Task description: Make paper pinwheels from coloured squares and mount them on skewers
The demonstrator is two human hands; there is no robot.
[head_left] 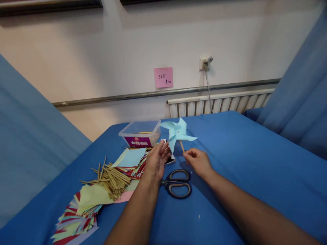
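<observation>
A light blue paper pinwheel (177, 133) stands upright above the blue-covered worktop (242, 160), just past the middle of the view. Its thin wooden stick (182, 146) is pinched between the fingers of the right hand (198, 162), at 5 o'clock from the vanes. The left hand (156, 161), at 8 o'clock, has its fingers spread wide, tips touching a vane edge. Black-handled scissors (177, 183) lie closed at 6 o'clock. At 10 o'clock stands a clear plastic box (140, 134). Further out at 8 o'clock lie loose wooden sticks (112, 175) on coloured paper squares (84, 207).
</observation>
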